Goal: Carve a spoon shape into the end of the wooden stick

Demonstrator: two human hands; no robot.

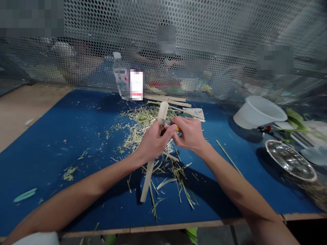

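My left hand (153,139) is closed around a long, pale bamboo or wood strip (147,182). The strip's rounded far end rises above my fingers, while its lower end points towards the table's front edge. In my closed right hand (187,132) is what looks like a utility knife with a bit of yellow handle (178,129) showing. Its grey metal part (167,123) lies against or close beside the strip, near my left thumb; my fingers hide most of the tool. Thin shavings (135,132) are heaped beneath and around both hands.
A water bottle (119,78) and a lit phone (136,84) stand by the perforated metal screen (217,41). Several loose strips (170,99) lie behind the shavings. On the right are a white tub (246,114) and a shiny metal bowl (291,160). A blue mat (84,136) covers the table.
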